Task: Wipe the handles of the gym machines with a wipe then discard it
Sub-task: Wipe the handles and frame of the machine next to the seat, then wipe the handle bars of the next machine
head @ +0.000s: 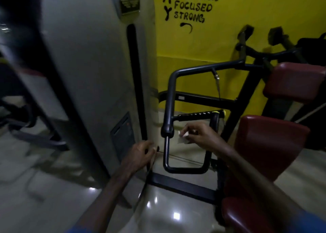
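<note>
Pinching a small white wipe [183, 137], the right hand [199, 135] hovers just right of the black handle [166, 129] of the gym machine. Left of that handle, the left hand [139, 155] rests with loosely curled fingers against the grey weight-stack shroud [91, 70], holding nothing. Red seat pads [268, 144] stand right of the handle, before a yellow wall [247, 6].

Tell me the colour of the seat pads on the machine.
Dark red, on the seat pads, clearest in the head view, the only view.
</note>
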`<action>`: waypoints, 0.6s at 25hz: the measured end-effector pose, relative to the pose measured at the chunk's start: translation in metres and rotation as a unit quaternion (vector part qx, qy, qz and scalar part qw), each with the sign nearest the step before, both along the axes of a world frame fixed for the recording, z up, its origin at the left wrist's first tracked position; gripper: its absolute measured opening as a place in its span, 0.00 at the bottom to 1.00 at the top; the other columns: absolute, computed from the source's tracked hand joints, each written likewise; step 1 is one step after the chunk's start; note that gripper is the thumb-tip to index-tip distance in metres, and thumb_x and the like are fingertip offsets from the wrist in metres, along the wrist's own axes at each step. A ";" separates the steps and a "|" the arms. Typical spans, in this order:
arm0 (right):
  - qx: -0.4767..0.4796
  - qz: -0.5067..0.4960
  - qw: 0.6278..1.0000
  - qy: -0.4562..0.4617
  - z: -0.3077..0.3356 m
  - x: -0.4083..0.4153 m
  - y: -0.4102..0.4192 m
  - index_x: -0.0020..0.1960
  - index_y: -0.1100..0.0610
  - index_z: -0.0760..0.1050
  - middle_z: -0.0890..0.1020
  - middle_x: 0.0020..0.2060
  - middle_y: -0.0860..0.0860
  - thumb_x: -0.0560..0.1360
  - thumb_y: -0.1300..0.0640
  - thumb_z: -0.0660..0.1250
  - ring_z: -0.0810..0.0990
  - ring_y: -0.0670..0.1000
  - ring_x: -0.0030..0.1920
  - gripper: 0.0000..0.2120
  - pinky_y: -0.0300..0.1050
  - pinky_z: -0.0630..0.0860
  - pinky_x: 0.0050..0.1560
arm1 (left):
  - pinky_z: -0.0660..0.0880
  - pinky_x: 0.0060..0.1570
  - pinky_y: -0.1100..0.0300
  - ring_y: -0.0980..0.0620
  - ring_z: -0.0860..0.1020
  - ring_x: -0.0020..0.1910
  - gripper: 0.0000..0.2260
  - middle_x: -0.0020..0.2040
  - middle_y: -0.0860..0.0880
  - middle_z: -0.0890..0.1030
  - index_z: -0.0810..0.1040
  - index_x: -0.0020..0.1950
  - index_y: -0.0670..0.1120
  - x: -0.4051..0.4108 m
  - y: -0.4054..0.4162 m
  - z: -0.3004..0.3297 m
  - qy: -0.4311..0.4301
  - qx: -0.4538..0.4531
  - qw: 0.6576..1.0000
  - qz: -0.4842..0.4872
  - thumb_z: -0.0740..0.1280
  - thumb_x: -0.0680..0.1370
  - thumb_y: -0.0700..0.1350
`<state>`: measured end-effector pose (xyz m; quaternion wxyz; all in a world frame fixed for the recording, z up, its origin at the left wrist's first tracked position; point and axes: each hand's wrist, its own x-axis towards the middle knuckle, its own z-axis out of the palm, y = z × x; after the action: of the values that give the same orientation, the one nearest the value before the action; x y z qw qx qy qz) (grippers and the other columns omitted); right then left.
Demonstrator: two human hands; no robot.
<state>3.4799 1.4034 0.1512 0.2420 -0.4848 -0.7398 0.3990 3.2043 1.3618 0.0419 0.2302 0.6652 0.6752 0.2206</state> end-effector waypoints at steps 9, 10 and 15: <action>0.035 0.299 0.944 -0.133 -0.001 -0.187 -0.092 0.54 0.60 0.84 0.86 0.47 0.56 0.77 0.61 0.75 0.86 0.53 0.45 0.07 0.35 0.79 0.36 | 0.77 0.55 0.57 0.47 0.84 0.57 0.23 0.58 0.46 0.87 0.85 0.64 0.45 -0.148 -0.210 0.077 0.139 -0.174 0.971 0.084 0.67 0.76 0.57; 0.051 0.324 0.934 -0.144 0.002 -0.209 -0.101 0.56 0.61 0.83 0.84 0.47 0.54 0.77 0.64 0.74 0.85 0.54 0.47 0.09 0.35 0.78 0.36 | 0.77 0.56 0.56 0.46 0.84 0.57 0.19 0.58 0.45 0.87 0.85 0.63 0.43 -0.166 -0.221 0.089 0.148 -0.174 0.968 0.105 0.69 0.79 0.53; 0.147 0.346 0.912 -0.164 0.019 -0.318 -0.134 0.55 0.55 0.78 0.75 0.51 0.51 0.74 0.63 0.74 0.81 0.54 0.52 0.11 0.44 0.77 0.44 | 0.78 0.63 0.51 0.46 0.81 0.62 0.18 0.64 0.47 0.84 0.82 0.69 0.48 -0.255 -0.252 0.133 0.183 -0.136 0.954 0.194 0.69 0.81 0.49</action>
<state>3.1622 1.2696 0.1703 0.0328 -0.2156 -0.9408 0.2594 2.9496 1.1102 0.1753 0.1442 0.5129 0.8452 0.0417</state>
